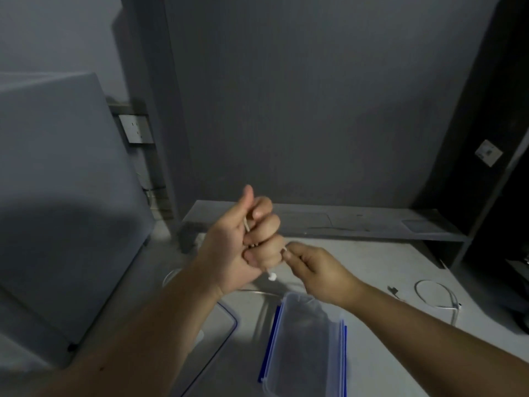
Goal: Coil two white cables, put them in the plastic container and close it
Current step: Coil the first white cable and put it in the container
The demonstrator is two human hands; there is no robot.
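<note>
White cable (246, 225) sits bunched inside the left hand (240, 247), grip curled round it, plug end hanging below the fist. The right hand (317, 270) grip pinches the same cable just beside the left knuckles, above the open plastic container (306, 348) on the tabletop (357, 259). The lid (223, 325) lies to the container's left, the second cable (435, 293) loose to its right. Grey shelf (343, 222) behind. Wall socket (136, 128) markings too small to read.

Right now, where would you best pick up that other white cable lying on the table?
Probably near one end of the second cable, pinched from above. It lies flat on the table in an open loop, so only its top is reachable, and coiling starts from an end.
</note>
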